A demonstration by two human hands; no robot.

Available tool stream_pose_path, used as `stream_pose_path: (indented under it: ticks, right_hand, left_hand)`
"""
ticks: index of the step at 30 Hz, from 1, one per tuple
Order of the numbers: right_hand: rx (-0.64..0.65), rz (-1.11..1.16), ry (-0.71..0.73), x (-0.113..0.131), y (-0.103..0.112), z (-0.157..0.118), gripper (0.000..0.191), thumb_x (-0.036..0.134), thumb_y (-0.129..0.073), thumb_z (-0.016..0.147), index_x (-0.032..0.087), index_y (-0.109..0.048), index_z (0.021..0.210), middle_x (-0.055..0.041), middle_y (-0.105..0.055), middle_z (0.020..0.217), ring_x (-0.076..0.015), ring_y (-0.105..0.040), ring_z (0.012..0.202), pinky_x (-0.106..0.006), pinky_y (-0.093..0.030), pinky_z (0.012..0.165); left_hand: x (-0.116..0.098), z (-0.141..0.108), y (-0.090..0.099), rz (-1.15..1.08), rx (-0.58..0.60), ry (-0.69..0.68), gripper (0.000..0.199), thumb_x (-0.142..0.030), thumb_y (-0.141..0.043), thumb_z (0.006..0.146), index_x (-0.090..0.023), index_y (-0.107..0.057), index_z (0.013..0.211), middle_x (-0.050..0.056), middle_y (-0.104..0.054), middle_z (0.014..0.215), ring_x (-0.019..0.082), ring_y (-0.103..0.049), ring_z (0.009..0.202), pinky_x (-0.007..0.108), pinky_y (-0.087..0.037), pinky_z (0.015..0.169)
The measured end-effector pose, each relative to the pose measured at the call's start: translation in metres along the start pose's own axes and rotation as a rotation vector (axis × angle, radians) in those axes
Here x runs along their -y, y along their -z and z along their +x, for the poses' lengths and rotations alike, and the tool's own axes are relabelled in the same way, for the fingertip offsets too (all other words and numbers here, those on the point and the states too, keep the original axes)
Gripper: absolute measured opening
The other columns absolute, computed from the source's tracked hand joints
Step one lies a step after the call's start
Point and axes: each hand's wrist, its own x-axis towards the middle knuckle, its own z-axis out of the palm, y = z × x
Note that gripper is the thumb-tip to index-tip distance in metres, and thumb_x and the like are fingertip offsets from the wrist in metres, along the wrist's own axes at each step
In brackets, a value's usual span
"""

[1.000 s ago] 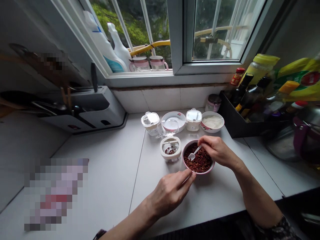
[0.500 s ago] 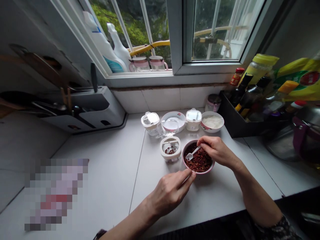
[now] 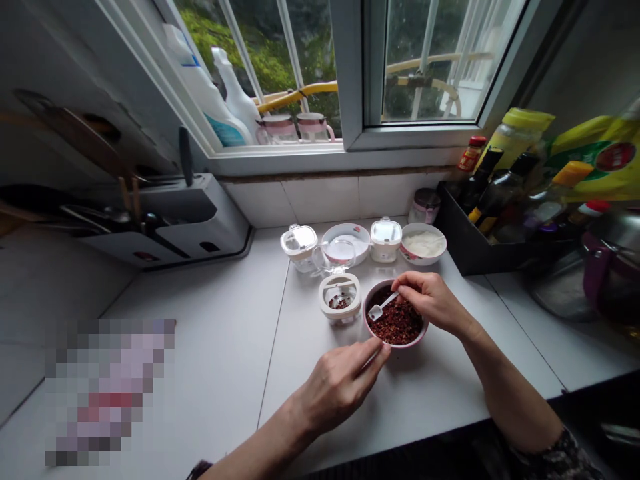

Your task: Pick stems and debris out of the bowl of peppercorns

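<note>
My right hand [image 3: 429, 299] pinches the handle of a small white spoon [image 3: 384, 306], whose scoop hangs over the left part of a bowl's contents. Dark red dried flakes [image 3: 400, 325] fill this pink-and-white bowl [image 3: 417, 343]. My left hand [image 3: 345, 380] grips the bowl's near rim between thumb and fingers. Just left of the bowl stands a clear seasoning jar [image 3: 340, 313] with a cream collar; its transparent lid [image 3: 334, 257] is flipped up, and a few flakes lie inside.
Behind are two lidded jars [image 3: 299, 247] [image 3: 386, 240], a bowl of white powder [image 3: 345, 230] and a bowl of whitish grains [image 3: 423, 245]. A dark bottle box [image 3: 480, 257] stands right, a grey utensil holder [image 3: 200, 227] left. A blurred-out item [image 3: 115, 393] lies front left.
The spoon's scoop has shifted slightly left, toward the bowl's left rim. My left hand keeps its hold on the bowl.
</note>
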Motion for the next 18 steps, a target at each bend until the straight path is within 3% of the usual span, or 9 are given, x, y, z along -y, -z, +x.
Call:
stream_pose_path:
  ticks: [18]
  right_hand:
    - [0.066,0.005,-0.01,0.0003,0.0061,-0.0005,0.018,0.018,-0.051,0.084,0.017,-0.068,0.078,-0.0002,-0.066,0.068,-0.0129,-0.058,0.063,-0.023,-0.044,0.059]
  left_hand:
    - [-0.0008,0.0047,0.0022,-0.005,-0.016,-0.001,0.023,-0.006,-0.043,0.097,-0.006,-0.061,0.112,0.013,-0.07,0.097,0.016,-0.069,0.073,0.025,-0.058,0.059]
